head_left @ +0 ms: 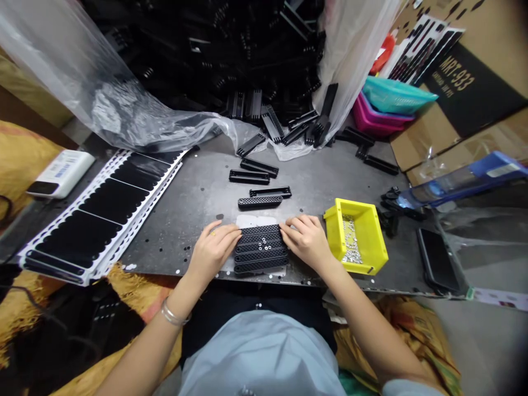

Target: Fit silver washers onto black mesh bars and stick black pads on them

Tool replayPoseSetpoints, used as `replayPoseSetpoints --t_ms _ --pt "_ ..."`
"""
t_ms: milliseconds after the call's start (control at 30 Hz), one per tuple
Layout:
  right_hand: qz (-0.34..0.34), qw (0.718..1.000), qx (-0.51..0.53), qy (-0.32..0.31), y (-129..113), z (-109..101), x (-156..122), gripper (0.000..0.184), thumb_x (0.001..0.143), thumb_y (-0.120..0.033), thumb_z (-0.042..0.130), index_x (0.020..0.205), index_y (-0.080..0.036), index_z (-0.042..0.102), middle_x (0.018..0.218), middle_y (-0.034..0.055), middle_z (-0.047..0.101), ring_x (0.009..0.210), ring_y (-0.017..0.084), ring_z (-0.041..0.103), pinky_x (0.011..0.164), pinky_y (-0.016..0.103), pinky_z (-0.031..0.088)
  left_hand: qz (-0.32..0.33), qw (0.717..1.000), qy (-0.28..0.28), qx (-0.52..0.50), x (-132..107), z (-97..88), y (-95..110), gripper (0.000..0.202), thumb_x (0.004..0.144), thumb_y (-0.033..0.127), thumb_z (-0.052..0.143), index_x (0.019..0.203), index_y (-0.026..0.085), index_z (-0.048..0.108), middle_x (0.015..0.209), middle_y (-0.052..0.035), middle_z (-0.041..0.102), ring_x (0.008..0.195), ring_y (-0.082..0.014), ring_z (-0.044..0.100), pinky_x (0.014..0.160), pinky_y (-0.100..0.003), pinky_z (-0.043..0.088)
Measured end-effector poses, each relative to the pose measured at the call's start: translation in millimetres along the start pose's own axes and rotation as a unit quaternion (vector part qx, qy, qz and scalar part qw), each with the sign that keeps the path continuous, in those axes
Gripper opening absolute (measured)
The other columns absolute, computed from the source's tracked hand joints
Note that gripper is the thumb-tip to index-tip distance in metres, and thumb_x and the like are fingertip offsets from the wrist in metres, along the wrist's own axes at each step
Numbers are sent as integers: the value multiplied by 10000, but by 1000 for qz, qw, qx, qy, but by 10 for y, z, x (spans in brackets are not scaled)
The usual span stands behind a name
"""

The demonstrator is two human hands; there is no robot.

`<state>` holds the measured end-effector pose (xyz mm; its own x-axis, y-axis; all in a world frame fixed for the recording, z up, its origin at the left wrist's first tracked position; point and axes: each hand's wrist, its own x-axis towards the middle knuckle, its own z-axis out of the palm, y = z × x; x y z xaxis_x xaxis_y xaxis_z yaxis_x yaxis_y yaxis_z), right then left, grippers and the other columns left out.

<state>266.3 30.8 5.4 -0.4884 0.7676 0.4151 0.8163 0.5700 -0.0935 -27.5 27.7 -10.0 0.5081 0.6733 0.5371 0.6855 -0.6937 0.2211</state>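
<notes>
Several black perforated plastic strips [259, 248] lie side by side in a white holder on the grey metal worktop [193, 198]. My left hand [214, 247] presses against their left ends with curled fingers. On the other side, my right hand [305, 239] pinches the right end of the top strip. Small silver screws sit on the strips. More loose black strips [259, 202] lie just beyond.
A yellow bin [373, 242] holding silver screws stands right of my right hand. Sheets of black stickers [99, 212] lie at left. A clear bag [136, 115] spills black parts at the back. Teal and pink baskets [391, 102], cardboard boxes and a phone [439, 267] are at right.
</notes>
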Motion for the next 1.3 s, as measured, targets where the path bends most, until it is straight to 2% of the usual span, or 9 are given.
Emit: replayPoseSetpoints --t_ms 167,400,533,667,867,1000,1100,1200,1300 --pt "-54 998 -35 -26 -44 -74 -33 234 1031 -220 560 1138 -159 759 1004 66 781 938 222 613 893 373 392 1 1000 -23 -14 -151 -2 -34 286 1034 189 582 1309 217 651 1315 -87 750 1154 -209 736 1103 -447 464" --pt "-77 993 -64 -69 -26 -190 -10 291 1033 -226 548 1251 -134 718 1189 119 746 1054 267 591 991 424 371 -2 999 -24 -42 -55 -56 -69 206 1000 187 608 1155 241 732 1198 -51 795 1096 -208 753 1109 -466 456" --pt "-36 996 20 -82 -119 -182 98 237 1048 -218 544 1152 -211 757 1108 89 747 1003 241 589 923 415 364 15 997 -56 -56 158 -60 48 214 1022 169 561 1155 223 719 1214 -66 782 1160 -219 724 1130 -485 438" --pt "-30 991 80 -102 -269 -105 216 194 1040 -297 600 1007 -232 780 968 52 729 944 212 578 842 381 359 56 988 -100 -105 354 35 165 265 1067 158 464 1195 192 693 1121 -59 788 1044 -177 731 1117 -432 455" --pt "-19 988 108 -110 -274 -90 203 189 1030 -310 629 974 -232 792 944 43 728 928 209 577 838 377 349 76 982 -133 -113 425 120 123 246 1057 190 496 1101 224 736 1062 -37 773 978 -178 698 1118 -431 441" --pt "-16 988 110 -107 -309 -88 196 182 1034 -304 624 995 -239 789 960 38 734 941 208 581 834 373 339 76 985 -129 -86 407 79 96 224 1070 234 497 1057 217 720 1023 -29 763 954 -174 697 1130 -439 428" --pt "-17 989 107 -101 -302 -82 198 173 1026 -282 632 953 -249 786 951 27 736 926 198 592 833 368 343 71 990 -112 -50 312 -40 37 203 1064 228 512 1010 206 707 987 -27 759 919 -176 698 1119 -446 439" --pt "0 994 85 -75 -199 -90 158 168 1015 -263 638 931 -252 783 944 27 736 920 205 593 844 379 344 37 995 -90 -20 161 -176 -37 165 1046 197 539 1017 216 700 999 -24 767 933 -182 707 1112 -464 442" --pt "12 997 52 -48 -73 -100 81 194 1029 -250 605 952 -244 784 917 40 734 893 218 584 858 399 344 13 998 -65 -7 51 -226 -57 136 1034 179 560 1025 223 688 988 -10 774 915 -177 718 1104 -468 443"
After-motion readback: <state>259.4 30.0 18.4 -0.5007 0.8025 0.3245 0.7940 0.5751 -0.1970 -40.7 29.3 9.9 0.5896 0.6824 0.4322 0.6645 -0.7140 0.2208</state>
